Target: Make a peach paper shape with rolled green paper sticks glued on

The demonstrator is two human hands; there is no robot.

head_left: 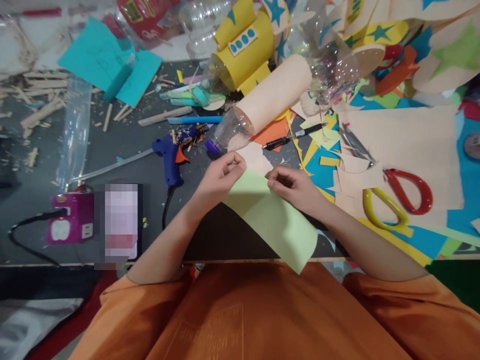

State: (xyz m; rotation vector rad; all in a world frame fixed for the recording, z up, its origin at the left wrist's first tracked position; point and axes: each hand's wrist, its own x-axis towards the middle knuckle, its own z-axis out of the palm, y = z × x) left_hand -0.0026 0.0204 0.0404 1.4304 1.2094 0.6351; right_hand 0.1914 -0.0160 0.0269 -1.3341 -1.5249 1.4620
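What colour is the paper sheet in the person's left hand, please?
The paper sheet is pale green, seen in the head view.

- Orange T-shirt [277,310]: faint print on the front; "IS MORE" reads on 1 line, and "SHIP" ends a nearby word whose start is unclear.
- Red bottle label [150,17]: white lettering, too partial to read.
- Black pen [296,136]: tiny barrel print, illegible.
- Smartphone [120,217]: screen pixelated, unreadable.

This place seems to be a craft workshop: on the dark surface [123,137] there are a glue gun [171,162], scissors [394,184], wood pieces [45,111], a paper-wrapped plastic bottle [279,92] and many coloured paper cuttings [326,172].
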